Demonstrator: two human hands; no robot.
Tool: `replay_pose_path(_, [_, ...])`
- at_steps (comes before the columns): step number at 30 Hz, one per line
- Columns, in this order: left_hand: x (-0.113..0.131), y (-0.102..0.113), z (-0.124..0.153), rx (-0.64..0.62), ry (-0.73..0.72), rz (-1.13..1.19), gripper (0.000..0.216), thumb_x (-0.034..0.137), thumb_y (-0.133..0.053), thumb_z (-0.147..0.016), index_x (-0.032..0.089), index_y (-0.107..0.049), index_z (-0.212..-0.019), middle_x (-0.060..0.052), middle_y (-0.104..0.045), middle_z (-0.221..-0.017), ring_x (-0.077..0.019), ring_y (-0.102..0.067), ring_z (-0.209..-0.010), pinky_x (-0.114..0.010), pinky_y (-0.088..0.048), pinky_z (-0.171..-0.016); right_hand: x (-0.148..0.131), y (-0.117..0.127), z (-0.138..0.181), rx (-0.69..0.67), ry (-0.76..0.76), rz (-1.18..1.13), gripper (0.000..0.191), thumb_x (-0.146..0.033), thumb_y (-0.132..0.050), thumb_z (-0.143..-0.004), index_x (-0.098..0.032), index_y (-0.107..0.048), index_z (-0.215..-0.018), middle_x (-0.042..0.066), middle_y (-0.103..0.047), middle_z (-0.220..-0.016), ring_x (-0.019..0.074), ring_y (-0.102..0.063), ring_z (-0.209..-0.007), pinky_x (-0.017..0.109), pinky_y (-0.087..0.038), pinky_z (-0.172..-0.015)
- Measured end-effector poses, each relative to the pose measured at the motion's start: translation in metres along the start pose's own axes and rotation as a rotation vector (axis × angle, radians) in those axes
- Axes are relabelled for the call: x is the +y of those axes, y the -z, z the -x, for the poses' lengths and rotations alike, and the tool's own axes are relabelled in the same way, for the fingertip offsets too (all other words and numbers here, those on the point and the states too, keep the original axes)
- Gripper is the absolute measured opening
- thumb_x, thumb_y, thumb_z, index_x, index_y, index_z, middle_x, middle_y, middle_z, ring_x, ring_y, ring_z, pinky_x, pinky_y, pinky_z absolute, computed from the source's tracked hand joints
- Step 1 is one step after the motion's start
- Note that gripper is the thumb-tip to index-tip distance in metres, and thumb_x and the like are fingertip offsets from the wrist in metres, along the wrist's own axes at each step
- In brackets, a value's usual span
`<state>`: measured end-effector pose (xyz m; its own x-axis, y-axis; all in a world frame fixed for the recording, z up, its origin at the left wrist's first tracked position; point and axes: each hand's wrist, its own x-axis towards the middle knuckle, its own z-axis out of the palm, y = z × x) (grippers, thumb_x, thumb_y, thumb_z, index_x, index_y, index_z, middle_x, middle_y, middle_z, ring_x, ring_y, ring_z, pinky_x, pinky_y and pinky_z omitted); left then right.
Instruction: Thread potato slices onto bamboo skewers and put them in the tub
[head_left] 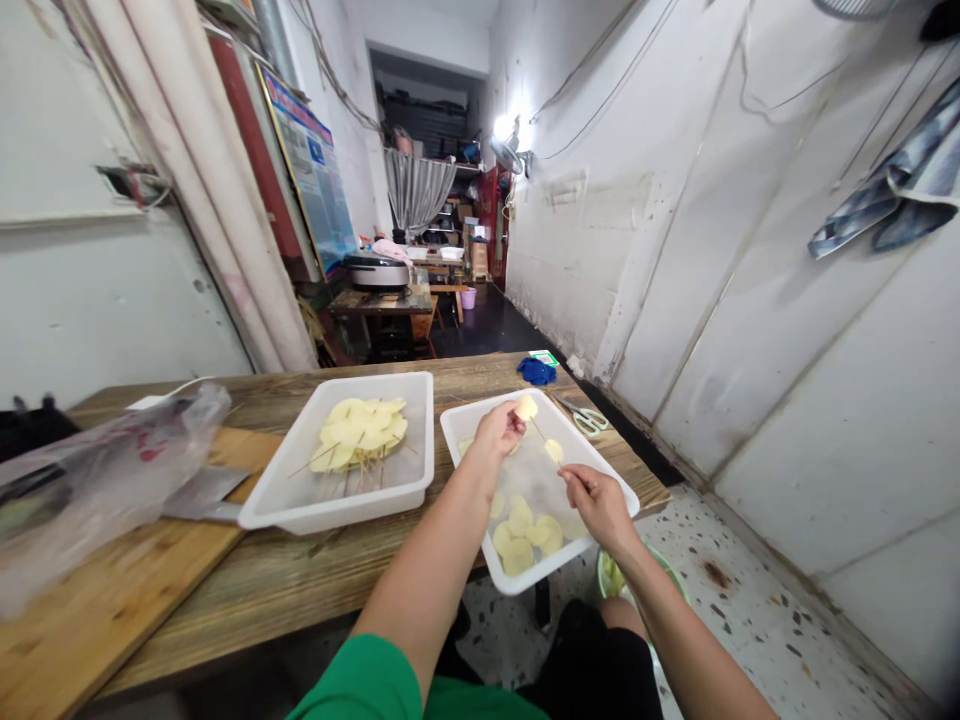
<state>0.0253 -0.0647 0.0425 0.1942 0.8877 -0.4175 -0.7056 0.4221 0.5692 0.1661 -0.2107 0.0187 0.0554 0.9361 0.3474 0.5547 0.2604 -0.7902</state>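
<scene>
- On my feed, the left hand (501,428) pinches a pale yellow slice (527,408) at its fingertips, over the far part of the right tray (536,480).
- I see the right hand (598,500) gripping the near end of a thin stick (538,430); a second slice (553,451) sits on it just beyond the fingers. I cannot tell whether the tip pierces the slice at the left hand.
- Below the hands, loose slices (517,553) overlap in the near end of that white tray.
- Just beside its far right edge, I have scissors (589,420) with pale green handles; farther off lies a blue bundle (536,371).
- To the left, another white tray (417,405) holds a pile of skewered slices (360,428), sticks poking out.
- Farther left, I make out a wide blade (208,490) on a wooden board (124,590), partly under a clear plastic bag (112,485).
- Everything rests on a wooden table (315,575), except a green basket (664,565) below its right end.
</scene>
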Motion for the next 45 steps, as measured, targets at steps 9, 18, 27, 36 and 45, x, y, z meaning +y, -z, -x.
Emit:
replay_pose_path(9, [-0.002, -0.001, 0.0, -0.014, 0.043, -0.025, 0.014, 0.008, -0.058, -0.077, 0.012, -0.05, -0.066, 0.001, -0.047, -0.053, -0.0036, -0.04, -0.042, -0.013, -0.029, -0.039, 0.002, -0.001, 0.0, 0.049, -0.009, 0.097, 0.031, -0.037, -0.044, -0.087, -0.018, -0.066, -0.075, -0.001, -0.053, -0.051, 0.0144, -0.051, -0.05, 0.024, -0.038, -0.054])
replay_pose_path(18, [-0.005, -0.005, 0.008, -0.052, 0.061, -0.119, 0.017, 0.005, -0.055, -0.075, 0.013, -0.048, -0.061, 0.001, -0.044, -0.05, -0.0036, -0.038, -0.04, -0.013, -0.026, -0.038, -0.002, -0.002, -0.001, 0.083, -0.009, 0.194, 0.03, -0.033, -0.042, -0.088, -0.019, -0.063, -0.071, 0.0, -0.056, -0.052, 0.0142, -0.051, -0.051, 0.023, -0.035, -0.055])
replay_pose_path(27, [-0.018, -0.01, 0.023, -0.228, -0.069, -0.29, 0.014, 0.006, -0.065, -0.069, 0.011, -0.055, -0.061, 0.0, -0.047, -0.05, -0.0047, -0.042, -0.043, -0.015, -0.029, -0.042, -0.001, -0.003, -0.004, 0.133, -0.023, 0.185, 0.032, -0.033, -0.042, -0.088, -0.018, -0.061, -0.068, -0.001, -0.056, -0.052, 0.0126, -0.052, -0.05, 0.022, -0.036, -0.055])
replay_pose_path(36, [-0.019, -0.009, 0.02, -0.156, -0.069, -0.275, 0.011, 0.003, -0.061, -0.073, 0.009, -0.058, -0.065, -0.002, -0.052, -0.056, -0.0034, -0.041, -0.045, -0.015, -0.031, -0.045, 0.001, -0.005, -0.004, 0.16, 0.022, 0.227, 0.032, -0.032, -0.043, -0.086, -0.018, -0.071, -0.092, 0.007, -0.073, -0.083, 0.0203, -0.066, -0.072, 0.026, -0.046, -0.065])
replay_pose_path(45, [-0.021, -0.005, 0.02, -0.189, -0.123, -0.456, 0.01, 0.011, -0.067, -0.072, 0.009, -0.061, -0.064, -0.001, -0.051, -0.052, -0.005, -0.044, -0.043, -0.016, -0.028, -0.04, 0.011, -0.003, -0.011, 0.123, 0.013, 0.082, 0.033, -0.03, -0.045, -0.084, -0.018, -0.072, -0.097, 0.006, -0.074, -0.086, 0.0197, -0.068, -0.075, 0.028, -0.052, -0.07])
